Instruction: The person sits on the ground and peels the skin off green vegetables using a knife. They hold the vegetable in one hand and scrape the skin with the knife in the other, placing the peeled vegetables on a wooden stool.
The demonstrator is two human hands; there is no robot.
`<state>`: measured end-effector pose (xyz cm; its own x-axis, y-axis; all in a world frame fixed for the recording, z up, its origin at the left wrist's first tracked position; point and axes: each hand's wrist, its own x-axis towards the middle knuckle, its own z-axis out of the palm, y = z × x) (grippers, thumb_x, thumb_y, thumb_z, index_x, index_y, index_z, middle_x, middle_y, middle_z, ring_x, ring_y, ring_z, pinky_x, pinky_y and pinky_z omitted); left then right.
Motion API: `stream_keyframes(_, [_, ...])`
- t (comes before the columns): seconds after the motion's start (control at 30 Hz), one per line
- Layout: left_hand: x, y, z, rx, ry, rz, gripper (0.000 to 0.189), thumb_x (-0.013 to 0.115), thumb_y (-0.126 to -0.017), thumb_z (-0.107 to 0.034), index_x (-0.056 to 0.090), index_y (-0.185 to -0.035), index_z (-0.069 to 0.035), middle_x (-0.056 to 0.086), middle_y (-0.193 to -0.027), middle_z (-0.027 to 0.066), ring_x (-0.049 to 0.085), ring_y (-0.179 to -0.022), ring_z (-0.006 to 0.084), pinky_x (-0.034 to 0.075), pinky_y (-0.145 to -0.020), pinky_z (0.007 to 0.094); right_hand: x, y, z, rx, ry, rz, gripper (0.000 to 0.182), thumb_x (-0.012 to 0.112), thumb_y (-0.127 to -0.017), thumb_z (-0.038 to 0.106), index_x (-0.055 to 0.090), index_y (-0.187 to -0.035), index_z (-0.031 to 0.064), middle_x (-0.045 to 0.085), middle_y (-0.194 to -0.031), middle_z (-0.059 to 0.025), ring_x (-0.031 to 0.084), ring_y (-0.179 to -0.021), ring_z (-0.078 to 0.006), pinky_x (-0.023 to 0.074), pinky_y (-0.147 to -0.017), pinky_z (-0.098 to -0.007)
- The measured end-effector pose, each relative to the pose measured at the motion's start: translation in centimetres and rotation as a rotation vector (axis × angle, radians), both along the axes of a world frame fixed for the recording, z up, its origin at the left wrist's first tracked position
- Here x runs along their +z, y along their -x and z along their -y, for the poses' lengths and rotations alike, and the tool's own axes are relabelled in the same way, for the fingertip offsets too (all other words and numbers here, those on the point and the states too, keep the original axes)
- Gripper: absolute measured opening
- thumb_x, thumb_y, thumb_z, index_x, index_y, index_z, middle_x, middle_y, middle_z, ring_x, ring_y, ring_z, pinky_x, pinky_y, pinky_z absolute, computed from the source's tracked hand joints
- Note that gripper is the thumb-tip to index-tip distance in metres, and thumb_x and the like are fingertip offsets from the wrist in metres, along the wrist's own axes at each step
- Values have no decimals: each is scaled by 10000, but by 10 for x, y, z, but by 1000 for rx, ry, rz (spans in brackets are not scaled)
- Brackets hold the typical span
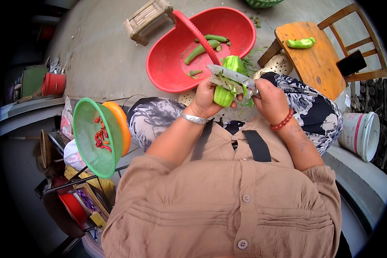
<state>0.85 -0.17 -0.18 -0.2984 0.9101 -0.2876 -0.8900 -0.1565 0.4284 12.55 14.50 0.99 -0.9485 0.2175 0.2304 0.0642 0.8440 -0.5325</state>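
Observation:
My left hand grips a pale green, mostly peeled gourd-like vegetable, held upright near the red basket's lower edge. My right hand is closed on the handle of a pair of metal kitchen scissors, whose spread blades, one with a toothed edge, lie across the vegetable. Green peel strips hang by the blades. Beyond, a red plastic basket with an arched handle holds green vegetables and scraps. On the wooden chair to the right lies another peeled vegetable.
A green colander with red chili peppers stands at the left against an orange basin. A small wooden stool is beyond the basket. A black phone rests on the chair; a white bucket stands right. Peelings lie on the floor.

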Motion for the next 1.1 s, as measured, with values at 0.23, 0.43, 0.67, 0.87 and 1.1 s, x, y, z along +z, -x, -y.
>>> stream_keyframes(0.23, [-6,-1,1,-54,-56,77,463,377,-860,-461,499,-1060,-61,560,-903,111,531,-635,203,428,-455,276,-6,3,-1,-6,-71,3,225,603,-673,67,463,-849,52,543,-734,-132,566,-641,-320,465,-536,-389])
stream_keyframes(0.43, [-4,3,6,-172,-132,-10,588,374,-854,-518,371,-1233,-69,495,-984,160,507,-591,189,408,-407,245,-19,6,-28,-104,188,183,181,592,-745,78,486,-874,6,570,-708,-182,557,-673,-363,440,-567,-398])
stream_keyframes(0.67, [-7,3,3,-74,-113,41,505,307,-887,-441,430,-1172,-43,528,-1009,223,581,-678,248,497,-507,292,9,5,-29,-251,472,265,168,606,-765,114,487,-813,5,550,-634,-178,547,-621,-360,417,-526,-392])
stream_keyframes(0.87, [-5,3,2,-17,-9,-59,447,412,-856,-380,467,-1109,-16,566,-962,162,599,-727,245,499,-508,294,13,3,-15,-8,159,55,187,601,-720,65,444,-808,13,537,-673,-170,538,-613,-359,423,-519,-408])
stream_keyframes(1.1, [-8,5,6,-24,54,-275,507,491,-791,-395,463,-1117,-7,557,-899,131,572,-684,234,480,-517,292,11,5,-8,-17,-1,133,169,575,-734,80,446,-817,11,559,-717,-187,560,-668,-371,451,-573,-421])
